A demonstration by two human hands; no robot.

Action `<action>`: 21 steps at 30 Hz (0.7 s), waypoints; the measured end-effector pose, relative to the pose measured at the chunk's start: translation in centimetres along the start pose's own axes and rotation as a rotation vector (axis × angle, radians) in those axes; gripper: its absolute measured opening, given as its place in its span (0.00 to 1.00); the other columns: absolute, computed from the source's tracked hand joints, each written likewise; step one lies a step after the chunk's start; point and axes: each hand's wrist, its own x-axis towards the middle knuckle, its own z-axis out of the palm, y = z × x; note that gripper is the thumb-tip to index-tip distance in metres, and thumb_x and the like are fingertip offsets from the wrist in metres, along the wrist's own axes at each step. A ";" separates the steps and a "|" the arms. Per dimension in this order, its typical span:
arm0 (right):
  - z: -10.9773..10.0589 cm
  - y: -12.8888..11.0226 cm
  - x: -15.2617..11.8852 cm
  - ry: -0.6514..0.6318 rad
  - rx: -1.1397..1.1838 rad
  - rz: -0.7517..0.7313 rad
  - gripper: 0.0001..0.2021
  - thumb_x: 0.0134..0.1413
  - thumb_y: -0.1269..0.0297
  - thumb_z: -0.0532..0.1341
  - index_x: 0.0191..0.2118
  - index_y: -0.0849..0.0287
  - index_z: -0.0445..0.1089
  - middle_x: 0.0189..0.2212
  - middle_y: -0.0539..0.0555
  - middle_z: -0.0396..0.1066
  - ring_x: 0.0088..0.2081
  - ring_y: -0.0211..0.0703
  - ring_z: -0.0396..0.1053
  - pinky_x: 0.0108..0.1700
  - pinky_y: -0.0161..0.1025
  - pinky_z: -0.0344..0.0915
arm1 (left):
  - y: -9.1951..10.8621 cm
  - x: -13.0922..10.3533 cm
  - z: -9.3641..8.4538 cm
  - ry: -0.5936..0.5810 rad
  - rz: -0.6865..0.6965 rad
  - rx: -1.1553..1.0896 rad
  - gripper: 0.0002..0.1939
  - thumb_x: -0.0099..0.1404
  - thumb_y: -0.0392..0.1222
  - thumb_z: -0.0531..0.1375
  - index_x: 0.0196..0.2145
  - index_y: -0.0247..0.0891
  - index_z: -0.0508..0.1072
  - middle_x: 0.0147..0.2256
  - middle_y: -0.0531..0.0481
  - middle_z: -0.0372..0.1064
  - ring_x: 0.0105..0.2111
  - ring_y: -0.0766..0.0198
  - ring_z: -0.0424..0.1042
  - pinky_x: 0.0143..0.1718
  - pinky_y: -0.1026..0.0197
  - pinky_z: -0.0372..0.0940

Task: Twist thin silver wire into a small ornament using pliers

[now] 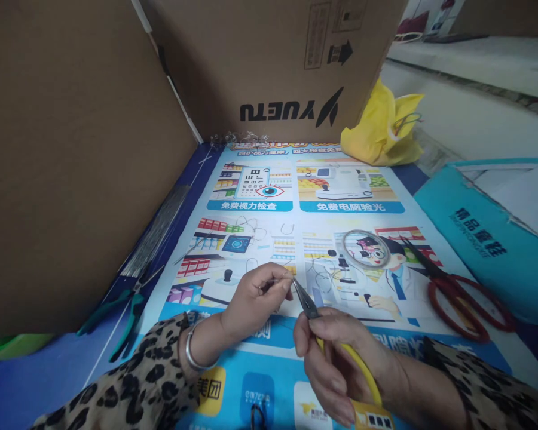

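My right hand [336,364] is wrapped round needle-nose pliers [308,306] with yellow handles. Their tips reach up to the fingertips of my left hand [262,289], which are pinched together. What the left fingers hold is too small to make out clearly; it looks like a bit of thin wire. Several thin bent wires [325,272] lie on the printed poster just beyond the hands. A ring-shaped coil [344,248] rests on the poster behind the pliers.
Red-handled scissors [468,301] lie at right, near a turquoise box [461,221]. Green-handled pliers [132,310] and a bundle of straight wires [159,227] are at left. Cardboard panels [269,54] stand behind and to the left. A yellow bag [381,134] sits at back right.
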 end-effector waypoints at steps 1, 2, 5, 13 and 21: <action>0.0 0.0 -0.1 -0.011 0.011 0.009 0.15 0.56 0.63 0.50 0.34 0.67 0.70 0.12 0.48 0.63 0.13 0.37 0.64 0.16 0.33 0.63 | -0.1 0.0 -0.1 -0.015 -0.004 -0.013 0.09 0.62 0.43 0.56 0.31 0.34 0.67 0.24 0.53 0.65 0.19 0.74 0.58 0.21 0.69 0.57; 0.1 0.0 -0.2 -0.018 0.017 0.014 0.15 0.56 0.63 0.50 0.34 0.67 0.70 0.12 0.48 0.63 0.14 0.37 0.65 0.17 0.33 0.63 | -0.1 0.1 -0.2 -0.031 -0.008 -0.026 0.09 0.62 0.43 0.56 0.32 0.34 0.67 0.24 0.53 0.65 0.19 0.75 0.58 0.21 0.70 0.57; 0.1 0.0 -0.6 -0.036 0.044 0.030 0.15 0.56 0.62 0.50 0.35 0.66 0.70 0.13 0.48 0.64 0.15 0.36 0.66 0.18 0.32 0.64 | -0.2 0.1 -0.5 -0.076 -0.018 -0.067 0.09 0.62 0.44 0.56 0.32 0.34 0.66 0.23 0.53 0.65 0.18 0.75 0.58 0.19 0.70 0.56; -0.5 0.2 -0.6 -0.091 0.038 0.143 0.15 0.51 0.59 0.54 0.32 0.68 0.71 0.11 0.49 0.63 0.13 0.37 0.64 0.16 0.32 0.61 | -0.2 0.5 -0.6 -0.174 -0.016 -0.095 0.11 0.61 0.46 0.57 0.31 0.33 0.68 0.23 0.53 0.64 0.17 0.74 0.61 0.19 0.69 0.58; -1.1 -1.1 -0.1 -0.031 -0.203 0.082 0.18 0.56 0.57 0.49 0.26 0.67 0.67 0.14 0.54 0.67 0.18 0.43 0.70 0.19 0.35 0.63 | -0.4 0.6 -0.5 -0.013 -0.068 -0.034 0.10 0.62 0.45 0.56 0.31 0.34 0.66 0.23 0.55 0.64 0.19 0.74 0.61 0.22 0.70 0.59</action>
